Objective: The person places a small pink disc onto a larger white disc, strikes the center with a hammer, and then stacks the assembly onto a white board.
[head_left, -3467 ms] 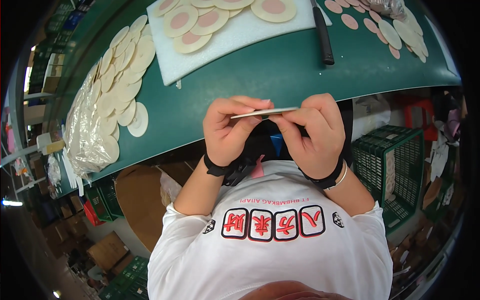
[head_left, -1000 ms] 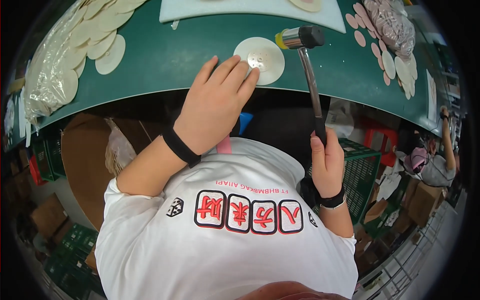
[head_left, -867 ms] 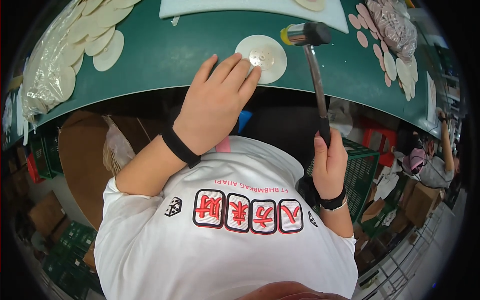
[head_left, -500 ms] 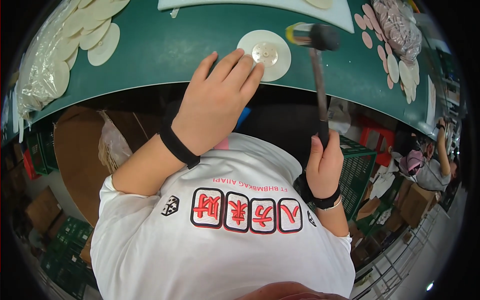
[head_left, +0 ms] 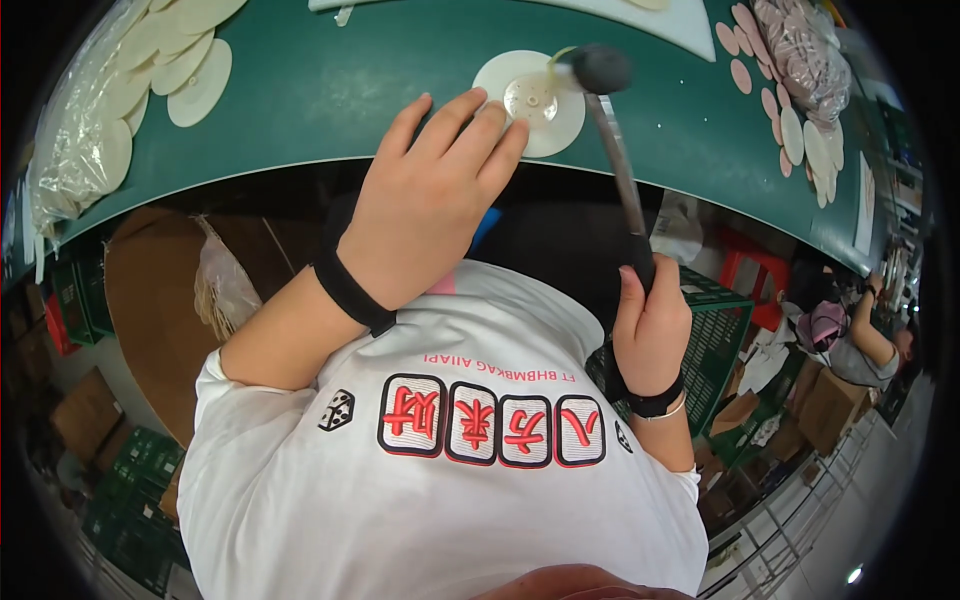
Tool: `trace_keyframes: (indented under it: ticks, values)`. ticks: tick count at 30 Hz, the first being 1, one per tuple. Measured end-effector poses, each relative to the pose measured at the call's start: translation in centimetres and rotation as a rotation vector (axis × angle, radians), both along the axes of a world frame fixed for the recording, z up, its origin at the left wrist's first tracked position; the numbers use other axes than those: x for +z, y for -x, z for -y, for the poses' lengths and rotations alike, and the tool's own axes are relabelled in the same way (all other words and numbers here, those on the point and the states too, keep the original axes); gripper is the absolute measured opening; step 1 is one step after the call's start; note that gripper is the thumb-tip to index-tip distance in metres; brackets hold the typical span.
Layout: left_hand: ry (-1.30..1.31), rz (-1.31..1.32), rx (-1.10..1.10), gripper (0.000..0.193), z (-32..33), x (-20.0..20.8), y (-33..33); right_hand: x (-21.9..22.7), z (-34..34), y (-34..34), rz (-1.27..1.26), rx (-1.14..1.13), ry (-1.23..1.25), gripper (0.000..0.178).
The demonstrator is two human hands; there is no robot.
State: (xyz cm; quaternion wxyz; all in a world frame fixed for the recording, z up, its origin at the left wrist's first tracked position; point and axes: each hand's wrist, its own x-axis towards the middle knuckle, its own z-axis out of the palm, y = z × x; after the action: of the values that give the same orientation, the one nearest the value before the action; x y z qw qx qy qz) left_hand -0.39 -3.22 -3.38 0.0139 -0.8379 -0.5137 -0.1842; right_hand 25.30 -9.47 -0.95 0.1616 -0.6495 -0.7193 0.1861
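On the green table (head_left: 330, 110) near its front edge lies a cream round disc (head_left: 553, 140) with a clear round plastic piece (head_left: 522, 110) at its centre. My left hand (head_left: 425, 205) rests with fingers stretched and spread, the fingertips on the disc's left side. My right hand (head_left: 650, 325) is closed round the dark grip of a mallet (head_left: 622, 170). Its black head (head_left: 602, 70) hangs above the disc's right edge, blurred by motion. The mallet's yellowish other face points left over the disc. Whether it touches the clear piece I cannot tell.
A clear bag of cream discs (head_left: 75, 160) lies at the left, loose discs (head_left: 203, 85) beside it. Pink discs and a bag (head_left: 800, 60) sit at the far right. White foam (head_left: 640, 30) lies at the back. A green crate (head_left: 715, 340) stands below; another person's arm (head_left: 870, 330) shows at right.
The mallet's head has swung left, from right of the disc to over its right edge. My left hand stays on the disc almost unmoved.
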Motion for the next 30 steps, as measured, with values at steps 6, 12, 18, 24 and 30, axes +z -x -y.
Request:
trace_keyframes:
  ticks: [6, 12, 18, 24, 30]
  values:
    - [-0.014, 0.016, 0.001, 0.047, 0.0, -0.1, -0.1, -0.3, 0.0, 0.1, 0.078, 0.005, 0.034, 0.016]
    - [-0.036, 0.026, -0.012, 0.048, 0.1, 0.2, 0.2, -0.6, -0.5, 0.6, 0.031, 0.009, 0.002, 0.015]
    - [-0.099, 0.013, -0.030, 0.040, -0.2, -0.3, 0.3, -0.4, -1.0, 0.7, -0.016, -0.001, 0.010, 0.014]
    - [-0.112, -0.038, -0.031, 0.035, 0.1, -0.2, 0.5, 0.1, -1.5, 1.0, -0.010, -0.002, 0.090, 0.014]
    - [-0.041, 0.005, -0.055, 0.035, 0.2, -0.1, 0.9, -0.5, -1.5, 0.7, -0.052, 0.016, 0.022, 0.014]
